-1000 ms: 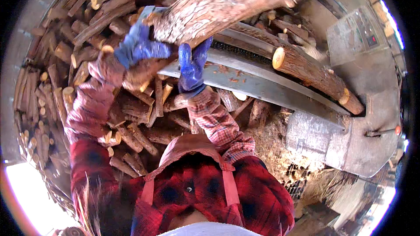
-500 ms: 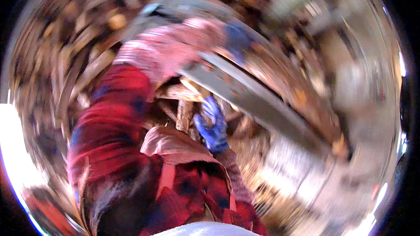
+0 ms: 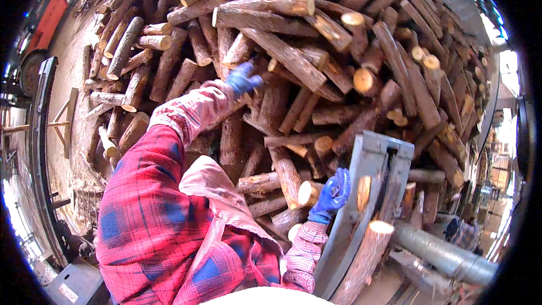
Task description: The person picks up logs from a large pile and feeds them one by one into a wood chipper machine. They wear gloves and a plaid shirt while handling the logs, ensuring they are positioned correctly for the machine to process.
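My left hand (image 3: 243,78), in a blue glove, reaches out over the log pile. Its fingers are apart and hold nothing I can see, close to a log's cut end (image 3: 237,51). My right hand (image 3: 332,193), also blue-gloved, is beside the near edge of a grey metal beam (image 3: 345,231) with a slot along it. Its fingers are curled, and what is inside them, if anything, is hidden. A bark-covered log (image 3: 361,265) lies along the beam's right side, its pale cut end facing away from me. A small pale wood piece (image 3: 364,193) shows against the beam.
A large heap of logs (image 3: 282,51) fills the area ahead, many jutting at angles. A thick grey cylinder (image 3: 443,253) extends to the right of the beam. A dark upright post (image 3: 42,130) stands at left, with a red vehicle (image 3: 48,17) beyond it.
The view has swung left and steadied. My left arm has moved from across the beam and its log to over the pile. My right hand is now beside the beam, fingers more curled.
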`<state>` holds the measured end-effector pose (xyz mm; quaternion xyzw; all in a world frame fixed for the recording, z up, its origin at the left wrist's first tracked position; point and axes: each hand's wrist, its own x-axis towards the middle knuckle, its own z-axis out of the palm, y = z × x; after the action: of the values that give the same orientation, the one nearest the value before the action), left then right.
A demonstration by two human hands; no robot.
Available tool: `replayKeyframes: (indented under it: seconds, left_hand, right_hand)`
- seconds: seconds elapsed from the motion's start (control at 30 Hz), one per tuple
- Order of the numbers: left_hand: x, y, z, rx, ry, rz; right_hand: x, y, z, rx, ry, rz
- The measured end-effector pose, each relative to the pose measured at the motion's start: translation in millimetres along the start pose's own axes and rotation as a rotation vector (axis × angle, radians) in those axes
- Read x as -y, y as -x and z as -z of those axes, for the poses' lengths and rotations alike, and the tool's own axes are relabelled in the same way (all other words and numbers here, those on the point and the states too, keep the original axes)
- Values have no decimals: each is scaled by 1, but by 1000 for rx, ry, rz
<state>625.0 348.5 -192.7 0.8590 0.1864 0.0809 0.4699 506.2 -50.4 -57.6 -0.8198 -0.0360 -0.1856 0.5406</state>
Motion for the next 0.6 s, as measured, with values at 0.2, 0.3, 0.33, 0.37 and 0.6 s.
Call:
replayKeyframes:
  seconds: [0.2, 0.3, 0.33, 0.37, 0.6]
  left_hand:
    - [94, -200, 116, -335, 605, 447]
    - [169, -249, 177, -295, 898, 381]
    - [168, -257, 166, -216, 1100, 346]
    - [170, -255, 163, -219, 1066, 314]
    - [86, -144, 91, -233, 910, 132]
  right_hand:
    - [-47, -2, -124, 166, -192, -360]
    - [-20, -2, -234, 401, -507, -576]
    - [-16, -11, -263, 474, -641, -602]
    - [-12, -18, -296, 519, -654, -686]
    - [-19, -116, -453, 527, -920, -1066]
